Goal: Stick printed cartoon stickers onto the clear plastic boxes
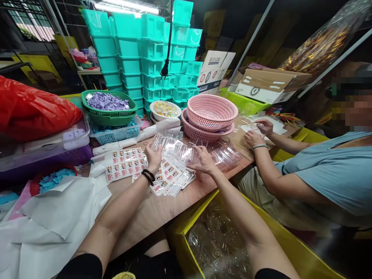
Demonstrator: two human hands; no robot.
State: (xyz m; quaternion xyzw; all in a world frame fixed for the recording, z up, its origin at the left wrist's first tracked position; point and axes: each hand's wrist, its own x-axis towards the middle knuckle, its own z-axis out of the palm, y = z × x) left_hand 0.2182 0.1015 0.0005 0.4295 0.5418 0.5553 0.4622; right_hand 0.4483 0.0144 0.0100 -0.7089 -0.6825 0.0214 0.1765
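Observation:
A row of clear plastic pieces (174, 148) lies between my two hands, shiny and see-through, with ridged pockets or tubes. My left hand (154, 158), a dark beaded bracelet at its wrist, has its fingers curled on the left end. At the right end, my right hand (204, 161) pinches the plastic between thumb and fingers. Below them is a fanned pile of printed sticker sheets (168, 178) with small cartoon figures. Another sticker sheet (124, 164) lies to the left. More clear plastic (225, 155) rests on the table right of my right hand.
Pink baskets (212, 112) and a white bowl (165, 110) stand behind. Green baskets (109, 106) hold purple pieces. White paper (66, 209) covers the left front. A yellow bin (186, 228) with clear packages sits below the table edge. A co-worker (314, 170) works at right.

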